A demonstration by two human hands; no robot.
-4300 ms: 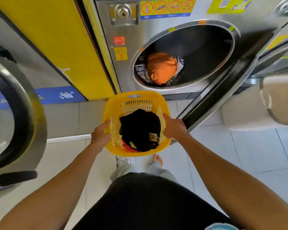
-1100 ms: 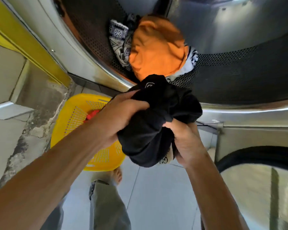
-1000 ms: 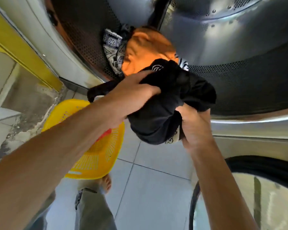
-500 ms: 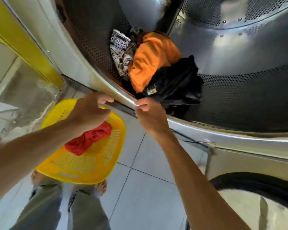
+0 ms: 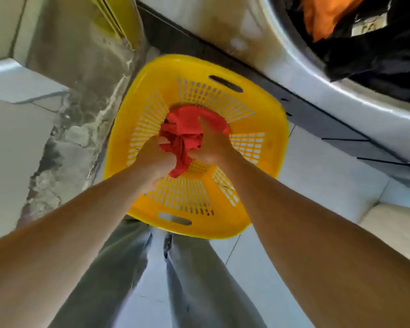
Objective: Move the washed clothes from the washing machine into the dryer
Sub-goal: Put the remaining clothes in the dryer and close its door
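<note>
Moved since half a second ago: both your hands, from the dryer rim down into the basket; black garment stays in the drum.

Head view, itemised:
- Left hand (image 5: 152, 157), centre frame: fingers curled round the red cloth (image 5: 187, 131).
- Right hand (image 5: 212, 147), just beside it: fingers gripping the same cloth from the other side.
- Yellow basket (image 5: 258, 190), centre, on the tiled floor (image 5: 317, 185), holding the cloth.
- Dryer (image 5: 329, 91), upper right: black garment (image 5: 376, 55) and orange garment (image 5: 322, 13) inside, touching.
- Your trouser legs (image 5: 199, 280), lower centre.
</note>
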